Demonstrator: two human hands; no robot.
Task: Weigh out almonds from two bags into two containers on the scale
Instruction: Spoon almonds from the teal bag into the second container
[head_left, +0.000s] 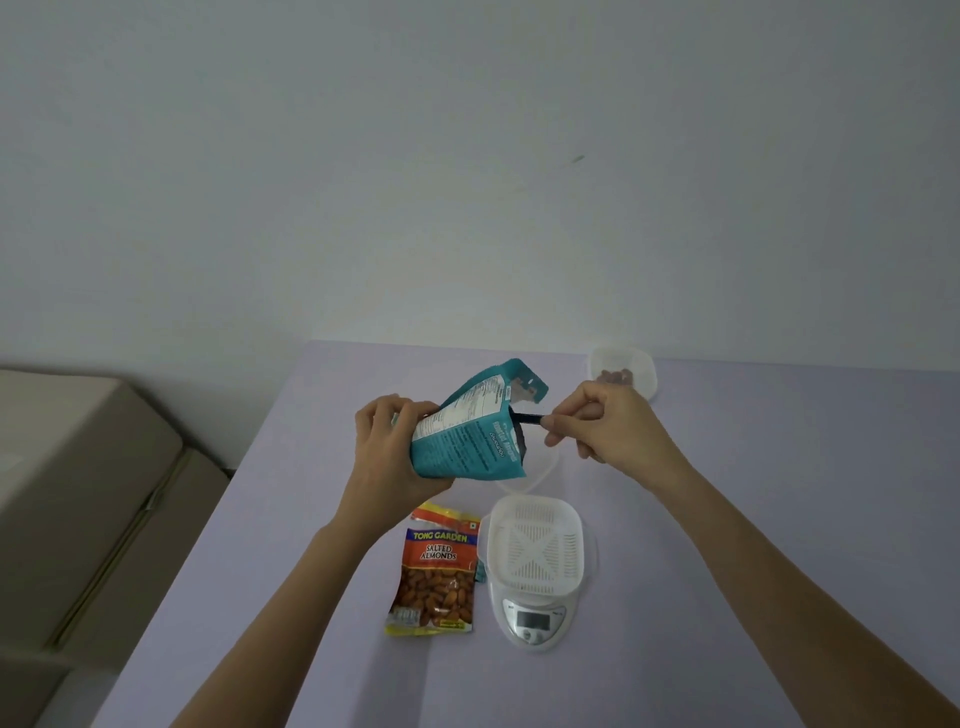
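Note:
My left hand (387, 452) grips a teal almond bag (470, 428), tilted with its open mouth facing right, above the table. My right hand (597, 423) pinches a thin black handle (527, 418) whose far end is inside the bag's mouth. Partly hidden under the bag lies a clear container (543, 470). A white scale (537, 605) with a perforated white basket (535, 545) on top stands near the table's front. A red and yellow salted almonds bag (436, 577) lies flat to the left of the scale. At the back right stands a second clear container (623, 369) with a few almonds in it.
The lilac table (311, 571) runs to a pale wall at the back. Beige boxes or furniture (78, 493) stand to the left, below table level.

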